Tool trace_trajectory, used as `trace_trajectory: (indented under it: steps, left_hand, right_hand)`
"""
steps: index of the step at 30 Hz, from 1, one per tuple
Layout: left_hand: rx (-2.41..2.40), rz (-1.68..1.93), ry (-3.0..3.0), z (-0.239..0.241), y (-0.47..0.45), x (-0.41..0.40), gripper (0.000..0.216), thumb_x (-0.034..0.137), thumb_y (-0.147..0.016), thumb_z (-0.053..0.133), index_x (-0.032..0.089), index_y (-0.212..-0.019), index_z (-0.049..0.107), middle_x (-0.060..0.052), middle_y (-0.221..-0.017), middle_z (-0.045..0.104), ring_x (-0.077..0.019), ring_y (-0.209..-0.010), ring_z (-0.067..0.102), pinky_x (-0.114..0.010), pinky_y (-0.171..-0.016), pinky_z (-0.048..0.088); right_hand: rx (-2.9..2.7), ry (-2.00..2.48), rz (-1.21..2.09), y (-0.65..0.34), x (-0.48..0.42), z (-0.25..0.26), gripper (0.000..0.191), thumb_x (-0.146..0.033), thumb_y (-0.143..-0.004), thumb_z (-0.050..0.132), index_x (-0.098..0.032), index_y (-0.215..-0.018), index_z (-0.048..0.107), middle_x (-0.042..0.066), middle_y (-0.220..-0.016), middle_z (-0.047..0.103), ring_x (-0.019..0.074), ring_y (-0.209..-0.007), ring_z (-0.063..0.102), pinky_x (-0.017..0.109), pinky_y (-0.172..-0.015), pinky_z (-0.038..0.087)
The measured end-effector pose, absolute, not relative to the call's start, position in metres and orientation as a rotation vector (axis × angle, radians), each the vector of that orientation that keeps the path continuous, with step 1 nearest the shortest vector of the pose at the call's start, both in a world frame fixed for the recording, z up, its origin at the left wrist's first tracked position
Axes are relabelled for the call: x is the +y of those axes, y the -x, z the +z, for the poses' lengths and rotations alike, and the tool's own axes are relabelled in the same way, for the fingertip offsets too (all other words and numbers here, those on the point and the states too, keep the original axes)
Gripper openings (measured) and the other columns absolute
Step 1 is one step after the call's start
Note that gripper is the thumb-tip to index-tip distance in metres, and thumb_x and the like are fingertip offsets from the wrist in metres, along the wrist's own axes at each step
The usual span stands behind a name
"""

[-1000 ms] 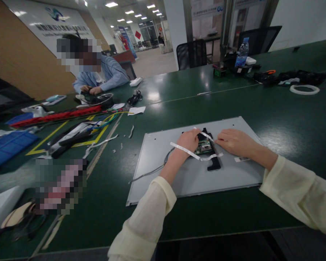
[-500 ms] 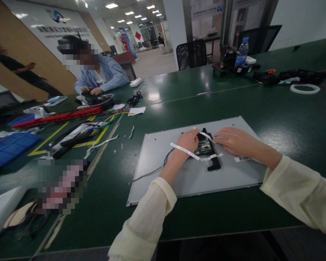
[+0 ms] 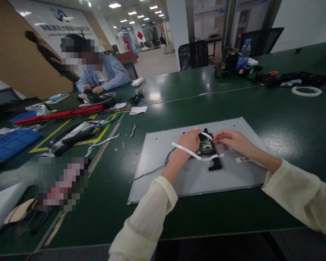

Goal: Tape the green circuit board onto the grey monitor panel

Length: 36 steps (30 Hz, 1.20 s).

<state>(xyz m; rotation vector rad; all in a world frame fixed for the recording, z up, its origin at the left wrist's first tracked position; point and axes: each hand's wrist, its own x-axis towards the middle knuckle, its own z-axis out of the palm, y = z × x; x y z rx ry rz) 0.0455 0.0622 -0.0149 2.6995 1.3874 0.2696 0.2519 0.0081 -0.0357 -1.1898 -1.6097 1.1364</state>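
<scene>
A flat grey metal panel [image 3: 157,170] lies in front of me. On it sits a black plastic bracket [image 3: 215,165] around a green circuit board [image 3: 205,148], with grey cables [image 3: 154,171] trailing left. My left hand [image 3: 190,141] rests over the board's left part, fingers closed at one end of a short strip of white tape [image 3: 206,135]. At that strip's other end, my right hand [image 3: 232,140] pinches it between thumb and fingertips. A second white strip [image 3: 186,149] crosses my left wrist, and another white strip [image 3: 213,157] lies across the bracket.
Scraps of white tape [image 3: 133,130], a blue tray [image 3: 12,146] and tangled cables lie to the left. A white tape ring [image 3: 306,91], black bags [image 3: 296,78] and a water bottle [image 3: 243,54] stand at the far right. A person in a blue top [image 3: 111,70] sits across the table.
My right hand's fingers have lifted and curled slightly at the tape's end. My left hand stays in place. The standing person at the back left has moved right.
</scene>
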Motion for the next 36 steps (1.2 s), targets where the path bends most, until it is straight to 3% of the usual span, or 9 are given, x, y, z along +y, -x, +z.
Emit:
trace_trajectory:
  steps: [7, 14, 22, 27, 31, 36]
  left_hand:
    - [1.355, 0.257, -2.761, -0.018, -0.046, 0.062, 0.041, 0.008, -0.086, 0.037, 0.012, -0.124, 0.053, -0.01, -0.133, 0.054, -0.0152, -0.124, 0.048, -0.027, -0.107, 0.033]
    - [1.394, 0.182, -2.766, -0.015, -0.047, 0.06, 0.04, 0.009, -0.088, 0.037, 0.01, -0.125, 0.051, -0.013, -0.135, 0.05, -0.0168, -0.127, 0.046, -0.029, -0.108, 0.033]
    - [1.408, 0.267, -2.749, -0.023, -0.046, 0.064, 0.038, 0.009, -0.087, 0.036, 0.008, -0.122, 0.049, -0.014, -0.127, 0.057, -0.0197, -0.119, 0.052, -0.03, -0.102, 0.038]
    - [1.468, 0.336, -2.573, -0.023, -0.044, 0.061, 0.057, 0.012, -0.087, 0.037, 0.005, -0.141, 0.022, -0.018, -0.122, 0.059, -0.0237, -0.11, 0.058, -0.035, -0.093, 0.044]
    - [1.423, 0.53, -2.447, -0.017, -0.038, 0.06, 0.062, 0.012, -0.087, 0.038, 0.01, -0.145, 0.014, -0.014, -0.124, 0.059, -0.0227, -0.11, 0.057, -0.035, -0.094, 0.044]
    - [1.434, 0.782, -2.487, -0.008, -0.027, 0.058, 0.047, 0.008, -0.083, 0.039, 0.011, -0.131, 0.04, -0.012, -0.117, 0.061, -0.0207, -0.108, 0.056, -0.034, -0.094, 0.043]
  right_hand:
    - [-1.729, 1.249, 1.197, -0.26, 0.01, -0.031, 0.031, -0.008, -0.079, 0.045, -0.02, -0.101, 0.064, 0.008, -0.108, 0.068, 0.0136, -0.067, 0.066, 0.018, -0.038, 0.038]
    - [-1.809, 1.3, 1.184, -0.265, 0.008, -0.02, 0.024, -0.022, -0.087, 0.048, -0.019, -0.1, 0.068, 0.009, -0.101, 0.07, 0.0084, -0.049, 0.058, 0.019, -0.032, 0.032]
    - [-1.375, 1.487, 1.58, -0.261, 0.005, -0.005, 0.019, -0.023, -0.08, 0.058, -0.017, -0.095, 0.067, 0.009, -0.107, 0.067, 0.0029, -0.044, 0.048, 0.015, -0.032, 0.024]
    - [-1.262, 1.482, 1.594, -0.262, 0.006, -0.008, 0.021, -0.022, -0.076, 0.062, -0.017, -0.096, 0.066, 0.009, -0.104, 0.068, 0.0029, -0.046, 0.048, 0.015, -0.036, 0.03]
    - [-1.266, 1.461, 1.458, -0.264, 0.008, -0.017, 0.022, -0.024, -0.078, 0.059, -0.016, -0.097, 0.064, 0.009, -0.102, 0.068, 0.0036, -0.045, 0.047, 0.018, -0.039, 0.033]
    - [-1.566, 1.359, 0.803, -0.256, 0.001, -0.023, 0.024, -0.025, -0.085, 0.05, -0.017, -0.103, 0.062, 0.005, -0.091, 0.069, 0.0061, -0.047, 0.049, 0.021, -0.045, 0.039]
